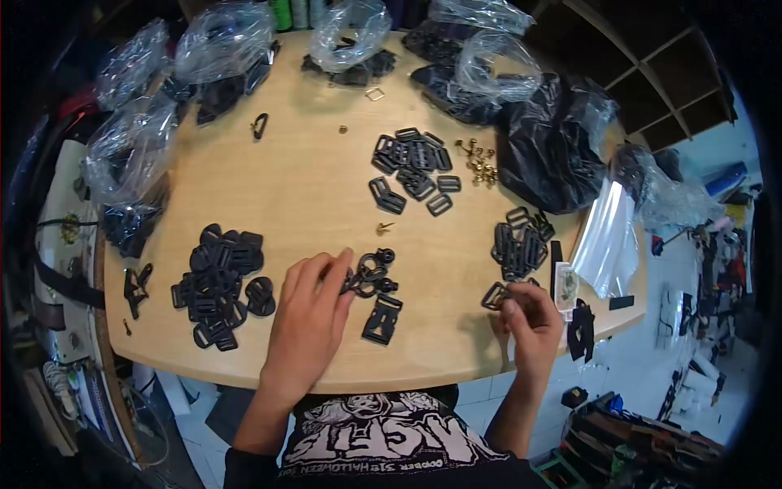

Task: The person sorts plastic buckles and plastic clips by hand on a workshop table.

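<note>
My left hand (309, 314) lies palm down on the table, fingers stretched out, its fingertips beside a small cluster of black swivel hooks (373, 273). Just right of it sits a black side-release buckle (382, 319). My right hand (531, 322) is over the table's right part, thumb and fingers pinched at the edge of a black slide buckle (493, 295). Above that hand is a pile of black slide buckles (519, 248). Left of my left hand lies a larger heap of black buckles (213, 281). A small brass piece (384, 228) rests beyond the hooks.
More black slide buckles (411, 159) and brass fittings (482, 167) lie farther back. Clear plastic bags (224, 45) and a black bag (547, 143) line the table's far edge. A black clip (259, 125) is at the back left. Clear plastic sheeting (607, 240) hangs over the right side.
</note>
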Tool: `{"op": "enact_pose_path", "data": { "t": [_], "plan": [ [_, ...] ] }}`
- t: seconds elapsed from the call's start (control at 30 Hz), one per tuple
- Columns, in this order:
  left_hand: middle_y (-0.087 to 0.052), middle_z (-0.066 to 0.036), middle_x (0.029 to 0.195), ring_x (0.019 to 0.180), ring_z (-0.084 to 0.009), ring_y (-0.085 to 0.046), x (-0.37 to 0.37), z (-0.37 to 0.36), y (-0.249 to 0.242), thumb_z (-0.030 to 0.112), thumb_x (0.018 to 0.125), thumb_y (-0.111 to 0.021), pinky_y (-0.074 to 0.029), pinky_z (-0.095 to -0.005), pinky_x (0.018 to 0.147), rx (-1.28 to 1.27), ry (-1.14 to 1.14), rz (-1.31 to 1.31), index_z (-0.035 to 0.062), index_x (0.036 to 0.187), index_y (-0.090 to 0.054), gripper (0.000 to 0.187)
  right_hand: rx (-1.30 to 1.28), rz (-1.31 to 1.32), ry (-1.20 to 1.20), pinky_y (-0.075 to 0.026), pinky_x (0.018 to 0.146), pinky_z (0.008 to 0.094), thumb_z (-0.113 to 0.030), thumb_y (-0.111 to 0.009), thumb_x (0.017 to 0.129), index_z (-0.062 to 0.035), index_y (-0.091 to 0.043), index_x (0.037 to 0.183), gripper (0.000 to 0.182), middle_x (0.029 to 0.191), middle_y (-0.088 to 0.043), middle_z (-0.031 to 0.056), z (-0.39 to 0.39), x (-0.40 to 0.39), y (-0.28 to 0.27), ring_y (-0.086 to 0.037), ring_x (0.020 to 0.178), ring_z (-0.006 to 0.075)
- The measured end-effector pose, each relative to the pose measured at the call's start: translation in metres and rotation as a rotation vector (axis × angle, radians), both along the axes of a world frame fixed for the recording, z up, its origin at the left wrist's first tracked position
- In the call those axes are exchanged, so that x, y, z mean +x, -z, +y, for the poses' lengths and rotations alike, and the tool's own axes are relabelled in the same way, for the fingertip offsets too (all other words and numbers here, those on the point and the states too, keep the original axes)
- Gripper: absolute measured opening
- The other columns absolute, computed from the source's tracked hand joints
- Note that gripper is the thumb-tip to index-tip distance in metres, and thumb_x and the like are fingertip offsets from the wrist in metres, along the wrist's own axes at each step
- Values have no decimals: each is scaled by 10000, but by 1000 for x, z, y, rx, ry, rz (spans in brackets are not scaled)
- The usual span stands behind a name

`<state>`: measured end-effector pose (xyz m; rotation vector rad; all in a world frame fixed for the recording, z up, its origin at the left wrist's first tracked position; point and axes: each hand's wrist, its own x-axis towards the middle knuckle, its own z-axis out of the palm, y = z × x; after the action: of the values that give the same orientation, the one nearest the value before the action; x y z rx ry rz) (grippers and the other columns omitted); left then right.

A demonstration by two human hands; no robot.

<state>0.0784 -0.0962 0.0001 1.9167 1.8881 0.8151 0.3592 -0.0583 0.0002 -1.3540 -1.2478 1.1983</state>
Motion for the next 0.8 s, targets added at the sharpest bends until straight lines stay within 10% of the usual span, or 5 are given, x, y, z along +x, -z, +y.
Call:
{"op": "enact_pose_path", "data": {
  "t": [0.43, 0.6, 0.8],
  "plan": [
    [-662, -174, 1074, 1032, -306, -650, 17, -8, -21, -96, 789, -643, -544, -387, 818, 404, -19, -183, -45, 1057, -657, 273, -833, 1340, -361, -507, 824, 348, -339, -403, 1008, 29, -540, 1229, 450, 1141, -610, 135, 9, -90, 9, -617, 1014, 256],
    [-629, -197, 1158, 1101, -339, -615, 32, -2, -29, 1, 809, -669, -530, -434, 840, 351, 335, 54, -37, 1048, -674, 242, -884, 1412, -243, -483, 903, 364, -366, -408, 1016, 13, -537, 1242, 459, 1152, -613, 128, 2, -104, -2, -599, 1064, 252],
    [-428, -261, 1381, 1306, -458, -398, 24, -5, -8, 87, 868, -638, -339, -528, 1042, 170, -80, 28, -32, 1214, -585, 370, -715, 1380, -224, -501, 896, 371, -296, -435, 1013, -3, -563, 1139, 344, 1126, -605, 136, 4, -85, 11, -598, 1040, 260]
  ]
}}
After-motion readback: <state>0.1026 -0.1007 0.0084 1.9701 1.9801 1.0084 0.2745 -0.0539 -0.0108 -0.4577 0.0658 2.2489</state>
